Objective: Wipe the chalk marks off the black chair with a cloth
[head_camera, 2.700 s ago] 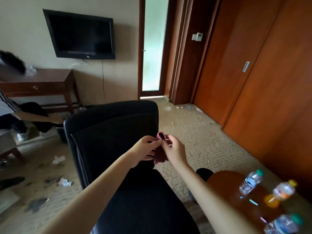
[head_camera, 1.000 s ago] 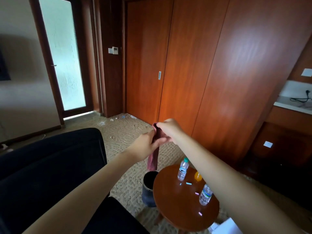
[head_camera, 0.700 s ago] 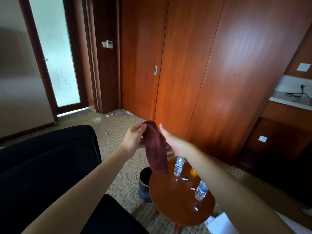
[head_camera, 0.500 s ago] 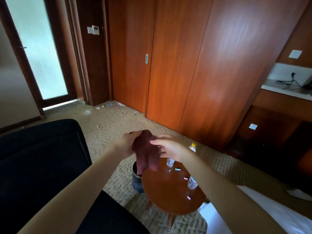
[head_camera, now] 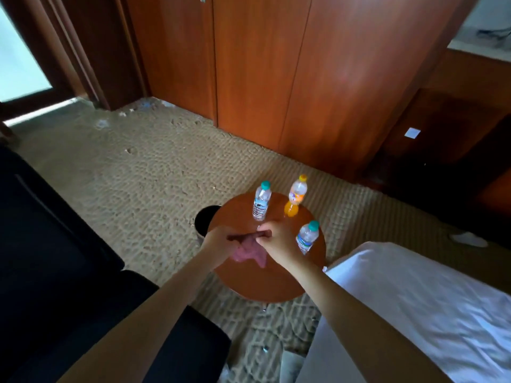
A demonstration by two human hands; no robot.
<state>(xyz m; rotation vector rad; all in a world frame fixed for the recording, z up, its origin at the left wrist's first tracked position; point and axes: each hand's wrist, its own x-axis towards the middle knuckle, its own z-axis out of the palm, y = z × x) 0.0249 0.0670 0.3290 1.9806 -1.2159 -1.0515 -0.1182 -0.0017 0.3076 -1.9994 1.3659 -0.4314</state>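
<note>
**Cloth in both hands, away from the chair: no wiping under way**

The cloth, a reddish-pink rag, hangs bunched between the two hands over the near part of the round wooden table. Whether its lowest fold touches the tabletop cannot be told. The left hand has its grip curled round the cloth's left end. The right hand has its grip pinched on the top edge, which runs taut between the two. Neither hand is spread.

The black chair fills the left side of the view, with its backrest above and its seat at the bottom, well apart from the cloth. The part in view is dark and shows no chalk marks, though the shadow could hide faint ones. The rest of the chair is out of frame.

As a judgement, the cloth is in hand but not at work. Nothing here shows whether the chair has been cleaned or is yet to be wiped. If marks are left, the cloth must go back across to the chair.

Behind the hands a water bottle and an orange drink bottle stand upright on the table. A second water bottle stands just beside the right hand. A dark bin sits on the carpet at the table's left edge. A white bed lies to the right, and wooden wardrobe doors stand beyond.
</note>
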